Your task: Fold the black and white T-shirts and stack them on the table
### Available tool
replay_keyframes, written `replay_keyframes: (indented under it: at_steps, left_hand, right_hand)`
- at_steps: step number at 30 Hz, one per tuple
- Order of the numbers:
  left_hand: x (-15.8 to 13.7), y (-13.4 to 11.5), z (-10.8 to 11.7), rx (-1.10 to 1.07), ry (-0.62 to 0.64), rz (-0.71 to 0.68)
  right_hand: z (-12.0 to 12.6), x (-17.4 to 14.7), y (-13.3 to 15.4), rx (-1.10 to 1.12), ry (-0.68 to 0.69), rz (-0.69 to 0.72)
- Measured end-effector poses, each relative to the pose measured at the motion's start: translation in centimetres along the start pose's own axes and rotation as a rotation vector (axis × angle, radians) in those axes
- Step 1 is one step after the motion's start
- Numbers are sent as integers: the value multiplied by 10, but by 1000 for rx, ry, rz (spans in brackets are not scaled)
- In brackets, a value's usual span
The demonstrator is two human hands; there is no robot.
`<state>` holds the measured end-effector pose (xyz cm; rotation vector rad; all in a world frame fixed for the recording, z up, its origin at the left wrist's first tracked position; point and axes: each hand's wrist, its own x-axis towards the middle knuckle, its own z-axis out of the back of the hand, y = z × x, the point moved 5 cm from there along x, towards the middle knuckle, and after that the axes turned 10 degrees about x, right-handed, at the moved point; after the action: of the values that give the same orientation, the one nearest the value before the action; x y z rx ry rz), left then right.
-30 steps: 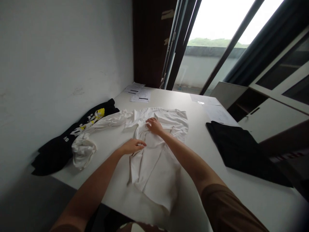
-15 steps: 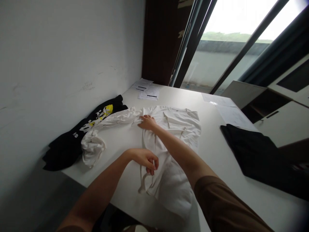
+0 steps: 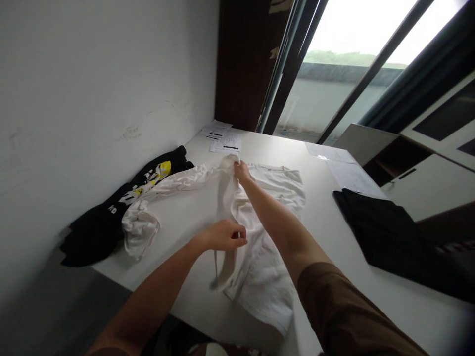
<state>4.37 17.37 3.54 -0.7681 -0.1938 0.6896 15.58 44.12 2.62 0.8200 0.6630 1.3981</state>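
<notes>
A white long-sleeved shirt lies wrinkled on the white table, its body reaching down to the near edge. One sleeve stretches out to the left and ends in a bunched heap. My right hand is closed on the shirt near the top of that sleeve, and the cloth there is raised off the table. Nearer to me, my left hand is pinched on the shirt's left side edge. Below it a fold of cloth hangs, lifted and slightly blurred.
Along the wall lies a black garment with yellow and white print. Dark folded cloth rests on the table's right side. Papers lie at the far end, with more sheets at the right edge, near a cabinet.
My right hand has gone from lying flat on the shirt to gripping and raising its edge, moving slightly right. My left hand has risen a little, and the shirt's left side is lifting.
</notes>
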Motion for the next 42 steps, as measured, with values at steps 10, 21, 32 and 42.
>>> replay_keyframes:
  at_steps: [10,21,32,42]
  left_hand:
    - [-5,19,23,319,-399,342]
    - [-27,22,55,-300,-138,56]
    - [-64,44,85,-1110,-474,-92]
    - [0,-45,-21,-796,-24,-216]
  right_hand:
    - [141,29,-51,609,-289,-283]
    - [176,15,-95,806,-416,-298]
    - [91,9,-39,1273,-20,-269]
    - [151,49,-25,1459,-204,205]
